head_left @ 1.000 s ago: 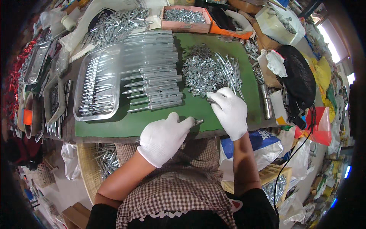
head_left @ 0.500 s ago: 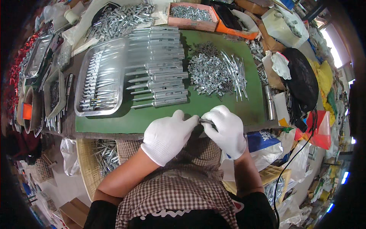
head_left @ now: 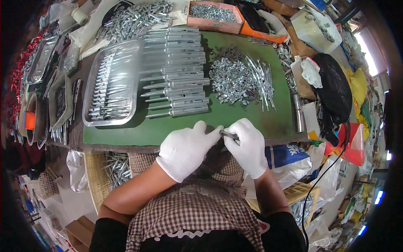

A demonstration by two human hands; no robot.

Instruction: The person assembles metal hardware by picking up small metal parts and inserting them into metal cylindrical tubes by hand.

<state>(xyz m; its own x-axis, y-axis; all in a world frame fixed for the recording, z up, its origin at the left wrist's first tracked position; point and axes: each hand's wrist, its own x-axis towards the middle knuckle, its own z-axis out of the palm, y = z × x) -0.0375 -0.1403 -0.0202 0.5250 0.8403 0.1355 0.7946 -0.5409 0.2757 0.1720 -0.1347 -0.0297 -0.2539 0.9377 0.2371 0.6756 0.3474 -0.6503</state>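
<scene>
At the bench's near edge, both white-gloved hands are close together. My right hand [head_left: 247,147] is closed round a short dark metal rod [head_left: 230,135], which points toward my left fingertips. My left hand [head_left: 187,147] is closed too, its thumb and forefinger near the rod's end; the glove hides what it grips. Beyond them, silver metal tubes with pointed rods [head_left: 184,103] lie in a row on the green mat [head_left: 159,136]. Right of these sit a pile of small metal fittings [head_left: 231,82] and a bundle of long thin pins [head_left: 262,82].
A clear plastic tray [head_left: 135,90] holds slim metal rods at the left. Loose metal parts [head_left: 134,21] and a pink box [head_left: 216,25] lie at the back. A standing metal cylinder [head_left: 297,112] borders the mat's right. A yellow basket [head_left: 93,176] is below the bench.
Both hands stay nearly in place. My right hand has shifted slightly, and more of the dark rod shows between the fingers. The view has moved a little.
</scene>
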